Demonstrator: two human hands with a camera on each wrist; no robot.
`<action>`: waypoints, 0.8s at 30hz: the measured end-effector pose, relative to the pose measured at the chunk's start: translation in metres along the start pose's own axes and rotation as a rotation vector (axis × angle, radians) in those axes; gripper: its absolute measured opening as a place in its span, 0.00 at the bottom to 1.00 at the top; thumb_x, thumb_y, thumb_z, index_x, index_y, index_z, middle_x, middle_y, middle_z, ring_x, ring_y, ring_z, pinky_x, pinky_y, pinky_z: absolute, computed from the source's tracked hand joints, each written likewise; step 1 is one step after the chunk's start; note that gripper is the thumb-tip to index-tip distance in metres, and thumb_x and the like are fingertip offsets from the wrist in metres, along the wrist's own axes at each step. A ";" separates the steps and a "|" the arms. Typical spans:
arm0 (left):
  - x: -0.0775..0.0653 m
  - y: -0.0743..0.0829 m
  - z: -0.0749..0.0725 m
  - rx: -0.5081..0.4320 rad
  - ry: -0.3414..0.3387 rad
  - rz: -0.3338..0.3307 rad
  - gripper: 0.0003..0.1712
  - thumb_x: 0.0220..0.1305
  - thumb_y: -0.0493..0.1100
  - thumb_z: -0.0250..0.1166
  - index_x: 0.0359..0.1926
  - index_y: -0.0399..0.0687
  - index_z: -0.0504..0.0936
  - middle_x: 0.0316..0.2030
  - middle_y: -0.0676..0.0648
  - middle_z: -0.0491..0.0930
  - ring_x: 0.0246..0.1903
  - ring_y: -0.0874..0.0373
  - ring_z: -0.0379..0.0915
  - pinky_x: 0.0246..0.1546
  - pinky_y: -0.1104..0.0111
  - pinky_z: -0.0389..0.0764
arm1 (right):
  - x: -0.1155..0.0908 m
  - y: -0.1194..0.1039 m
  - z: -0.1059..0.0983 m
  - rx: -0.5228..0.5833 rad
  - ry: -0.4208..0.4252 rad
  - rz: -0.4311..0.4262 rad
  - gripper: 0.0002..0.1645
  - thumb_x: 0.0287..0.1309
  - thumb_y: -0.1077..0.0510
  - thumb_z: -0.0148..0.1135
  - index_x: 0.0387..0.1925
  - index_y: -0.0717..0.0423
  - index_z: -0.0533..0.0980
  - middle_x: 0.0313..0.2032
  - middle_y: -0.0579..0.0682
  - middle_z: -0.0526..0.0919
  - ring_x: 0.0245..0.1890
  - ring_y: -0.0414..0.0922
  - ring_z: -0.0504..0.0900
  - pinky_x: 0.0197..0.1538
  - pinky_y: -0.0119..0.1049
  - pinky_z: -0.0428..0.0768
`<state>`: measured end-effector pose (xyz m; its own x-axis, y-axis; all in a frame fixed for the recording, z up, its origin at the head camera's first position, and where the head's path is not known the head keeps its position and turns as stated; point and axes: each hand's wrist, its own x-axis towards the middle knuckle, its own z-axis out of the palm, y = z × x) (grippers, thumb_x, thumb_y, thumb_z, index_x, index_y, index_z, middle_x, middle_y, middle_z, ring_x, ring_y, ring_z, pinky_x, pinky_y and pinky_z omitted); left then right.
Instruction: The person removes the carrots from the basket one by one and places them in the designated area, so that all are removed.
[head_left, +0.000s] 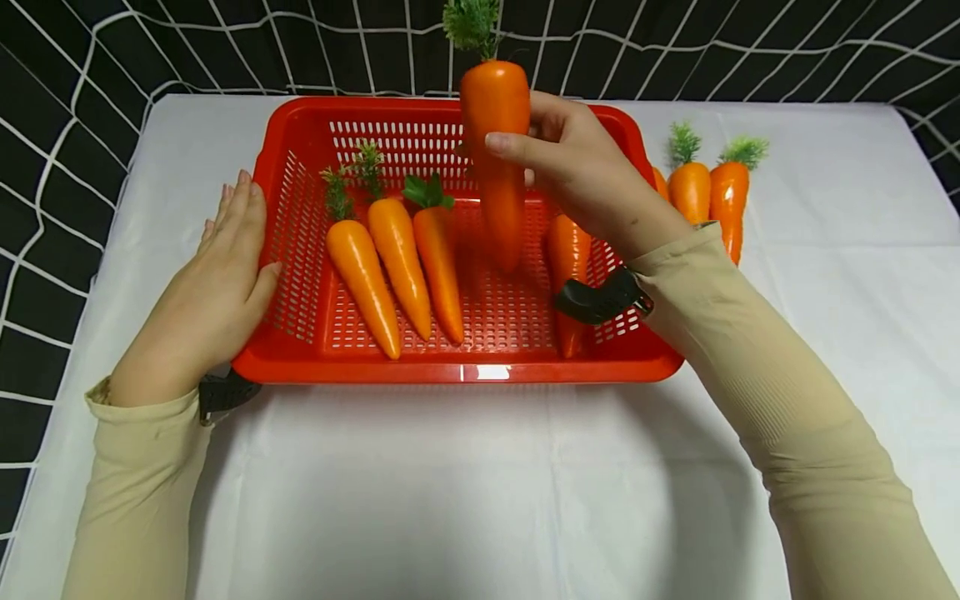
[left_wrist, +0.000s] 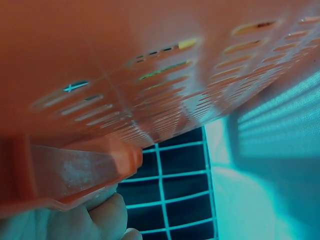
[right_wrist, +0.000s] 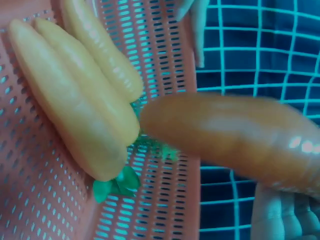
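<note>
My right hand point(head_left: 573, 162) grips a large orange carrot point(head_left: 497, 108) with a green top, held upright above a red perforated basket point(head_left: 457, 372). In the right wrist view the held carrot point(right_wrist: 230, 135) points its narrow end toward the basket wall. Three carrots point(head_left: 401, 258) lie side by side in the basket's left half, tops toward the back. Another carrot point(head_left: 570, 250) lies in the right part, partly hidden by my right wrist. My left hand point(head_left: 217, 283), fingers straight, rests against the basket's left rim; in the left wrist view its fingers point(left_wrist: 107, 215) show beneath the rim.
To the right of the basket several carrots point(head_left: 690, 187) lie on the white cloth-covered table point(head_left: 450, 492), partly covered by my right forearm. A white wire grid point(head_left: 360, 50) stands behind the table and along its left side.
</note>
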<state>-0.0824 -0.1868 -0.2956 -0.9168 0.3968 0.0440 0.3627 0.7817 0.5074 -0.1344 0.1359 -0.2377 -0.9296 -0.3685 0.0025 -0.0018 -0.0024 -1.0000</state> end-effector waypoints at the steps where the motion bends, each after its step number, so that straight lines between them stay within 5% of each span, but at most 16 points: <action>1: 0.000 0.000 0.000 -0.001 0.001 0.000 0.38 0.69 0.38 0.46 0.72 0.33 0.38 0.73 0.42 0.31 0.71 0.53 0.24 0.68 0.51 0.37 | -0.004 -0.002 0.000 -0.007 0.012 0.006 0.15 0.59 0.66 0.58 0.49 0.63 0.73 0.40 0.57 0.77 0.42 0.51 0.75 0.45 0.39 0.78; 8: -0.001 -0.001 0.001 0.001 0.013 0.004 0.38 0.68 0.38 0.47 0.72 0.34 0.38 0.73 0.42 0.32 0.71 0.53 0.25 0.68 0.50 0.38 | -0.035 -0.016 -0.008 -0.111 0.112 0.009 0.21 0.50 0.67 0.66 0.49 0.61 0.76 0.39 0.57 0.79 0.39 0.51 0.76 0.42 0.36 0.79; 20: -0.004 -0.003 0.000 0.002 0.001 0.007 0.38 0.68 0.37 0.46 0.71 0.31 0.37 0.73 0.40 0.31 0.71 0.51 0.24 0.68 0.51 0.36 | -0.076 -0.028 -0.022 0.006 0.219 -0.039 0.18 0.47 0.75 0.65 0.43 0.63 0.80 0.35 0.57 0.82 0.35 0.49 0.79 0.41 0.35 0.79; 24: -0.003 0.000 0.000 0.006 0.006 0.020 0.38 0.68 0.37 0.46 0.72 0.32 0.38 0.73 0.40 0.32 0.71 0.51 0.25 0.68 0.51 0.37 | -0.100 -0.032 -0.039 0.085 0.247 -0.148 0.17 0.49 0.77 0.60 0.44 0.72 0.76 0.34 0.61 0.82 0.24 0.49 0.79 0.24 0.35 0.79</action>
<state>-0.0798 -0.1876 -0.2959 -0.9102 0.4099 0.0596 0.3823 0.7761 0.5015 -0.0557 0.2086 -0.2059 -0.9831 -0.1209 0.1374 -0.1227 -0.1213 -0.9850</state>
